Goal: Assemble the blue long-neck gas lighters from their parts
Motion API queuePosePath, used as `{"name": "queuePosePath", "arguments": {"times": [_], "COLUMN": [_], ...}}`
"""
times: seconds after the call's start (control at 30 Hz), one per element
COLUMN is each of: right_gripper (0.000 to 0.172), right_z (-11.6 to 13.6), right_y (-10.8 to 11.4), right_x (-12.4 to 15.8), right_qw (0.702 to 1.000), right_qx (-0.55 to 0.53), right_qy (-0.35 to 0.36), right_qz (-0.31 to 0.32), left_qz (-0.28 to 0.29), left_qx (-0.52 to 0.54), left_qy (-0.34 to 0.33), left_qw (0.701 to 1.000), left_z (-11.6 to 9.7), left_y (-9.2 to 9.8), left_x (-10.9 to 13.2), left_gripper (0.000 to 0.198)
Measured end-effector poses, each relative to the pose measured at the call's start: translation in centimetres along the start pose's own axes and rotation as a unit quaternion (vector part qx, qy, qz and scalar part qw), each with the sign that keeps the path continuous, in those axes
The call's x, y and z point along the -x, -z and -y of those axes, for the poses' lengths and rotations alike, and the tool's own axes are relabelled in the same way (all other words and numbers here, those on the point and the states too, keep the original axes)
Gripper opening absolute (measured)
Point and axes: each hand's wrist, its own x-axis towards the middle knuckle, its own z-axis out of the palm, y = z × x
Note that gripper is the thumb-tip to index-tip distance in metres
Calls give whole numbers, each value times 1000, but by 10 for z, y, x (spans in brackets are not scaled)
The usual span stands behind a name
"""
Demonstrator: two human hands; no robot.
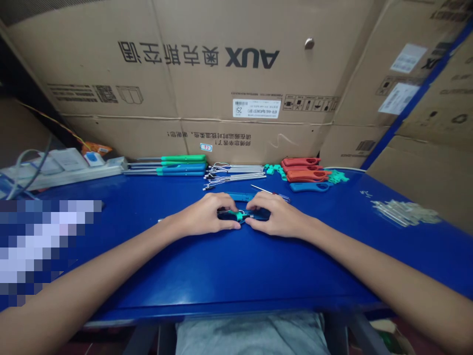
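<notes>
At the middle of the blue table, both hands meet over a blue plastic handle shell (260, 215). A small teal-green plastic part (239, 216) and thin wires sit in it. My left hand (212, 213) grips the shell's left end with thumb and fingers curled. My right hand (271, 214) is closed on the right end, thumb and fingertips close to the green part. Just behind the hands lies another blue plastic piece (240, 197), partly covered by the fingers. A thin screwdriver (271, 193) rests behind my right hand.
Along the cardboard wall (221, 24) lie green and blue long-necked lighters (183, 165), metal tubes with wires (240, 169), loose green parts (275, 169) and red-orange handles (302, 170). Clear bags of metal tubes (402, 213) lie right; a power strip (74, 170) stands left.
</notes>
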Motion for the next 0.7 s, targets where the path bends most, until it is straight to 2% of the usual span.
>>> {"name": "queuePosePath", "arguments": {"times": [0.13,0.2,0.27,0.4,0.57,0.7], "right_gripper": [35,38,36,32,32,31], "right_z": [0,0,-1,0,2,2], "right_y": [-2,-3,-4,-5,-2,-2], "right_x": [1,1,2,2,0,0], "right_qw": [1000,999,999,999,998,998], "right_qx": [-5,-13,-17,-25,-24,-27], "right_qy": [-5,-12,-15,-12,-17,-22], "right_qz": [25,40,41,38,50,58], "left_qz": [-2,-5,-2,9,5,-2], "left_qx": [-7,-5,-13,-30,-15,-11], "left_qy": [3,12,13,3,-19,-11], "left_qw": [1000,1000,1000,1000,1000,1000], "left_z": [-2,-2,-2,-1,-1,-1], "left_y": [0,0,0,1,0,0], "left_x": [0,0,0,0,-1,-1], "left_gripper": [40,47,50,42,36,38]}}
